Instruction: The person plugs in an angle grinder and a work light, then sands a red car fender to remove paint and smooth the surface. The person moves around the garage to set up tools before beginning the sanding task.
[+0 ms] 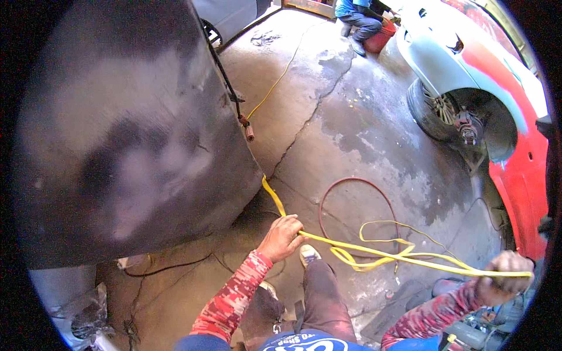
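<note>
While left hand (284, 238) and right hand (504, 278) clench fingers round the cord (405, 257), it loops between them over the floor (374, 143); likely light, limp; best gripped either side of its slack.

Cord (404, 256) between left hand (283, 238) and right hand (502, 282)

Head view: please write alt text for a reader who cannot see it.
The wearer's left grip and right grip hold a yellow cord, loosely looped between them. A large dark panel is at left, a partly red car at right, a co-worker at top.
</note>
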A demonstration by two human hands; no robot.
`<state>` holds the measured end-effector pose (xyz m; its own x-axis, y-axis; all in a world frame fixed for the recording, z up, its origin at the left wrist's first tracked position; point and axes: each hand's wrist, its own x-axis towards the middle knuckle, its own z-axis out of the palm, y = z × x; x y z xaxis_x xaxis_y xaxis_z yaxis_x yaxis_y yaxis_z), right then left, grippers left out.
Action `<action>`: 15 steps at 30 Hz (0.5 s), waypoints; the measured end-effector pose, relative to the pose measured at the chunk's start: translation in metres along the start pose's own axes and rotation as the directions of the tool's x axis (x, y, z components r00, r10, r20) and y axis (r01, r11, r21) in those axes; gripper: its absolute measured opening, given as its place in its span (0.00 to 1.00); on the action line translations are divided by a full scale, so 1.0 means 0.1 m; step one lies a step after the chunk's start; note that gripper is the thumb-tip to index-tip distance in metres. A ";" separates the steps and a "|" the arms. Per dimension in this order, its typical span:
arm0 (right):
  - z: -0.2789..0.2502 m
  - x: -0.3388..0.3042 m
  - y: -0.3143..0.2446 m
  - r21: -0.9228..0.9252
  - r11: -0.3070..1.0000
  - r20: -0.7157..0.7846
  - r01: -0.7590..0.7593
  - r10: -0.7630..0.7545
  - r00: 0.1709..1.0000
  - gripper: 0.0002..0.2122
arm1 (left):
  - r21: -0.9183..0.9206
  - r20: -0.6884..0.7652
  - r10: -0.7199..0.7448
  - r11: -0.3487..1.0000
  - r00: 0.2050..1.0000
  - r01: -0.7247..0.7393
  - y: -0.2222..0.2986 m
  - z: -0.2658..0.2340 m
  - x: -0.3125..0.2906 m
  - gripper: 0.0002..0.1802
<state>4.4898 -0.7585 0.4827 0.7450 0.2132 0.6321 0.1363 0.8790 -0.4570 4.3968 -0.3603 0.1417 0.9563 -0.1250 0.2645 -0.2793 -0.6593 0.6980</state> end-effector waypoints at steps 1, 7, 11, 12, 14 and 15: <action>0.13 0.07 -0.49 -0.140 0.989 -0.144 0.047 -0.067 0.987 0.17 | 0.052 -0.006 -0.005 0.999 1.000 0.005 0.11 0.02 -0.02 0.13; 0.38 0.19 -1.41 -0.303 0.953 -0.436 0.021 -0.158 0.886 0.10 | -0.151 0.179 -0.121 0.977 0.976 0.149 1.63 -0.37 0.58 0.13; 0.42 -0.16 -0.64 -0.341 0.729 -0.715 -0.593 0.208 0.667 0.15 | -0.322 0.291 0.042 0.945 0.956 0.057 3.11 -0.81 1.38 0.12; 0.45 -0.22 -0.53 -0.395 0.436 -0.783 -0.808 0.300 0.545 0.20 | -0.364 0.301 0.108 0.932 0.948 0.010 3.48 -0.91 1.58 0.12; 0.37 -0.24 -0.31 -0.613 0.284 -0.601 -0.737 0.437 0.669 0.25 | -0.574 0.168 0.155 0.818 0.974 -0.031 4.18 -1.06 1.96 0.16; 0.33 -0.24 -0.25 -0.520 0.379 -0.551 -0.766 0.536 0.639 0.27 | -0.696 0.232 0.156 0.716 0.960 0.052 4.44 -1.13 2.15 0.17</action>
<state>4.4470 -0.7717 0.4994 0.9091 0.3728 -0.1859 -0.1796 -0.0518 -0.9824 4.4686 -0.5961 0.5840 0.8949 -0.3947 0.2083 -0.2111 0.0369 0.9768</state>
